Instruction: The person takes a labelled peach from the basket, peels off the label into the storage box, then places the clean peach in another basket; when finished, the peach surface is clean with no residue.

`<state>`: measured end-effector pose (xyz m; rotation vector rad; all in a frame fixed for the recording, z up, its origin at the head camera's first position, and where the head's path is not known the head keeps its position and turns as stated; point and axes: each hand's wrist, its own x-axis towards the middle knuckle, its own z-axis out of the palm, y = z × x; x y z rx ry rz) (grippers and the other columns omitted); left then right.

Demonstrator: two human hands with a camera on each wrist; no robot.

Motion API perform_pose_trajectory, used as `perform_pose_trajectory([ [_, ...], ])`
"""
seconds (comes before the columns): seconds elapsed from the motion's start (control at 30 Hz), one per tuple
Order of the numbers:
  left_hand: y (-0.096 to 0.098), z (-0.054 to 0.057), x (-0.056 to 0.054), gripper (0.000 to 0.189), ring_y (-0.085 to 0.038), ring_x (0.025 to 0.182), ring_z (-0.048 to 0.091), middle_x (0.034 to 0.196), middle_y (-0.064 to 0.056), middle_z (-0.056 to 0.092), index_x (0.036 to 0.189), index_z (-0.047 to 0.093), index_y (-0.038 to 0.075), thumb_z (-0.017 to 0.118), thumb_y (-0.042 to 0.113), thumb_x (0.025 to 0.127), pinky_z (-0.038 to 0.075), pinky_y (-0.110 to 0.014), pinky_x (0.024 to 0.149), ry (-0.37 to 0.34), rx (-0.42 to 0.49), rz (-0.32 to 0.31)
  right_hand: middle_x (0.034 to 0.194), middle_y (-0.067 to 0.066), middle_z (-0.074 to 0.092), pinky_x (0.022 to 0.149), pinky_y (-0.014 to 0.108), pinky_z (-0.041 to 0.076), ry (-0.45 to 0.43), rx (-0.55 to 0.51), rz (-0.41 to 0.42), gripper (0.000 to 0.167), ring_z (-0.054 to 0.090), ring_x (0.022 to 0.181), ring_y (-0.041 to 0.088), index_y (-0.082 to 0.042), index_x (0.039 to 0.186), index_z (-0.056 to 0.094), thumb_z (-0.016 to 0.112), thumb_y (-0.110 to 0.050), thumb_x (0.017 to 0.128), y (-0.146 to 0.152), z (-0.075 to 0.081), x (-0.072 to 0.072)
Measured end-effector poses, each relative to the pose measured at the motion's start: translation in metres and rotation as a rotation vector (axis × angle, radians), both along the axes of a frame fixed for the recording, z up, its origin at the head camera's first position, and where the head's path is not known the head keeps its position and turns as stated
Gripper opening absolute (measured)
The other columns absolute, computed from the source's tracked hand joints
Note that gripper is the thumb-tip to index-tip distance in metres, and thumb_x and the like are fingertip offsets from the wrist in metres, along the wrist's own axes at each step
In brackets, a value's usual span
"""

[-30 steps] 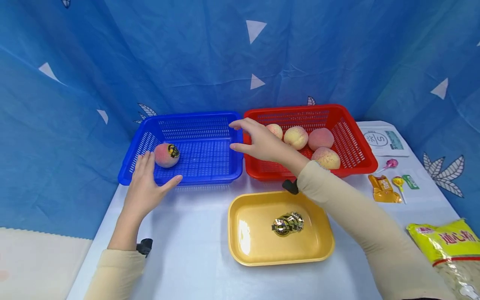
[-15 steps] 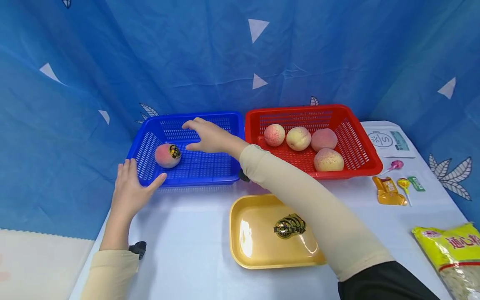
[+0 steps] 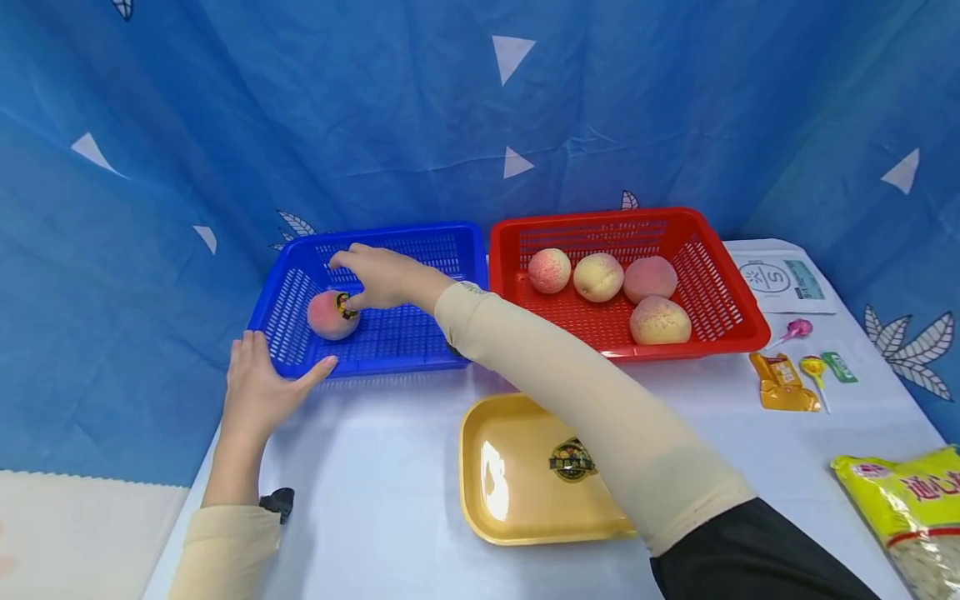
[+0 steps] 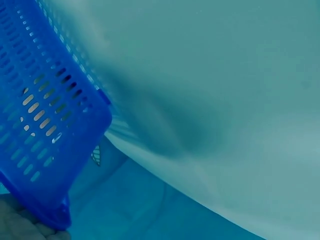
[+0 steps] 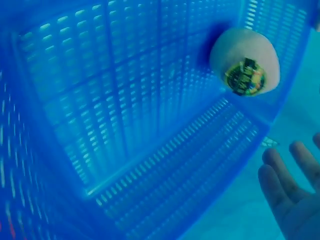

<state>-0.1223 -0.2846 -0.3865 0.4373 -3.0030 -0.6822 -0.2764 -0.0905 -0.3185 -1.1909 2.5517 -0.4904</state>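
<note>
In the head view, a pink peach (image 3: pixel 328 317) with a round black-and-gold sticker (image 3: pixel 345 306) sits in the left part of the blue basket (image 3: pixel 405 363). My right hand (image 3: pixel 382 279) hovers over the basket beside the peach, thumb overlapping the sticker's edge. The right wrist view shows spread fingers (image 5: pixel 286 185) apart from the peach (image 5: pixel 250 42); the thumb is barely visible there. My left hand (image 3: pixel 258 387) rests at the basket's near left corner, fingers straight and thumb stretched out. In the left wrist view, its fingers (image 4: pixel 22 225) touch the basket rim (image 4: pixel 55 215).
A red basket (image 3: pixel 742 329) with several peaches (image 3: pixel 598 277) stands right of the blue one. Nearer me lies a gold tray (image 3: pixel 487 529) holding a sticker (image 3: pixel 572 460), partly under my right sleeve. Lollipops (image 3: pixel 812 367), wrapped sweets and a yellow bag (image 3: pixel 896 492) lie at right.
My right hand has moved left from between the two baskets to beside the peach in the blue basket. My left hand has shifted slightly left and down to the basket's corner.
</note>
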Motion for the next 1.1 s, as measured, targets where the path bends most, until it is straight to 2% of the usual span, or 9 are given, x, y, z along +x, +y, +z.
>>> perform_pose_trajectory([
  [0.13,0.001,0.0,0.001,0.127,-0.052,0.15,-0.009,0.163,-0.03,-0.009,0.156,-0.008,-0.004,0.062,0.072,0.082,0.008,-0.079,0.11,0.001,0.014,0.004,0.156,-0.001,0.039,0.116,0.03,0.039,0.006,0.039,0.017,0.064,0.042,0.141,0.014,-0.027,0.152,0.037,0.065,-0.039,0.095,-0.009,-0.01,-0.005],
  [0.37,0.002,0.001,0.003,0.127,-0.052,0.15,-0.008,0.163,-0.03,-0.006,0.156,-0.009,-0.002,0.065,0.069,0.082,0.009,-0.079,0.11,0.018,0.035,0.009,0.157,-0.003,0.038,0.116,0.03,0.039,0.069,0.113,0.023,0.064,0.042,0.142,0.015,-0.027,0.153,0.036,0.064,-0.036,0.096,-0.019,-0.02,-0.017],
  [0.67,0.002,0.004,0.003,0.126,-0.054,0.149,-0.007,0.163,-0.03,-0.006,0.156,-0.007,-0.004,0.065,0.069,0.083,0.01,-0.08,0.108,0.013,0.034,-0.021,0.166,-0.007,0.019,0.124,0.031,0.026,-0.007,0.128,0.108,0.078,0.022,0.153,0.014,-0.028,0.159,0.02,0.066,-0.031,0.096,-0.028,-0.045,-0.022],
  [0.77,0.003,0.005,0.003,0.125,-0.055,0.149,-0.007,0.163,-0.031,-0.005,0.156,-0.006,-0.005,0.065,0.068,0.083,0.011,-0.081,0.107,0.016,0.03,-0.034,0.167,-0.006,0.017,0.122,0.031,0.03,-0.026,0.143,0.107,0.085,0.025,0.152,0.015,-0.031,0.16,0.013,0.067,-0.03,0.095,-0.03,-0.053,-0.022],
  [0.87,0.004,0.005,0.003,0.126,-0.055,0.148,-0.006,0.162,-0.032,-0.004,0.156,-0.005,-0.006,0.065,0.068,0.083,0.011,-0.081,0.107,0.011,0.029,-0.034,0.165,-0.002,0.022,0.116,0.031,0.038,-0.032,0.155,0.102,0.089,0.036,0.147,0.018,-0.034,0.16,0.01,0.069,-0.031,0.093,-0.031,-0.06,-0.022],
  [1.0,0.004,0.004,0.004,0.126,-0.055,0.149,-0.006,0.162,-0.032,-0.005,0.156,-0.005,-0.006,0.065,0.068,0.083,0.009,-0.08,0.109,0.015,0.032,-0.028,0.154,-0.002,0.035,0.109,0.028,0.044,-0.024,0.099,0.102,0.083,0.047,0.134,0.015,-0.03,0.156,0.024,0.073,-0.033,0.09,-0.032,-0.066,-0.021],
  [1.1,0.003,0.005,0.005,0.125,-0.054,0.149,-0.008,0.162,-0.032,-0.006,0.156,-0.005,-0.007,0.065,0.068,0.083,0.007,-0.08,0.11,0.02,0.035,-0.03,0.147,-0.003,0.042,0.108,0.024,0.043,-0.045,0.029,0.115,0.076,0.048,0.13,0.011,-0.025,0.149,0.032,0.076,-0.032,0.088,-0.035,-0.069,-0.022],
])
